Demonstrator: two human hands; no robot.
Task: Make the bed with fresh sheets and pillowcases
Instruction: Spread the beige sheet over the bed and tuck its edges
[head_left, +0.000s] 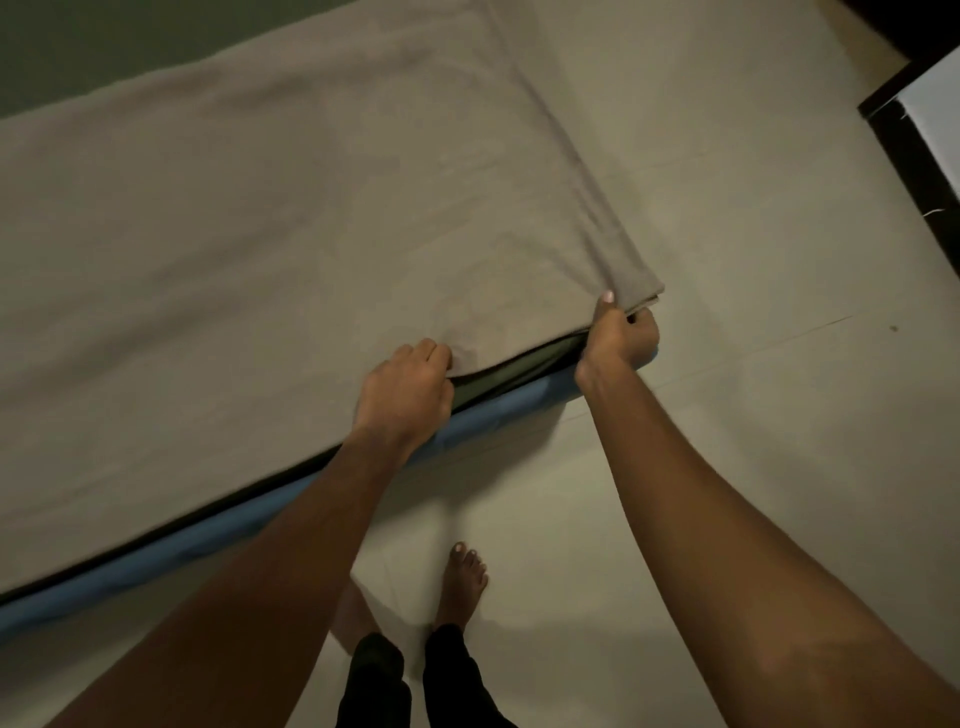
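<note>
A pale, smooth floor fills the right and lower part of a dimly lit room, with a dull green surface showing at the upper left corner. A low mattress, its side covered in blue, lies directly on the floor and runs diagonally from lower left towards the centre. A beige sheet is spread over its whole visible top, with a long crease running up from the near corner. Along the near edge, a dark green layer shows between the sheet and the blue side where the sheet is lifted.

A person stands at this edge with both bare arms stretched down to it. The left hand grips the sheet's hem a little way in from the corner, knuckles up and fingers curled tight; the picture is soft here, and the fingertips appear to be tucked under the cloth. The right hand holds the corner of the sheet itself, thumb pressed on top and the other fingers curled beneath, pinching the folded cloth between them.

At the upper right, a dark frame borders a white panel. Below the arms, dark trousers and a bare foot stand on the floor just beside the mattress.
</note>
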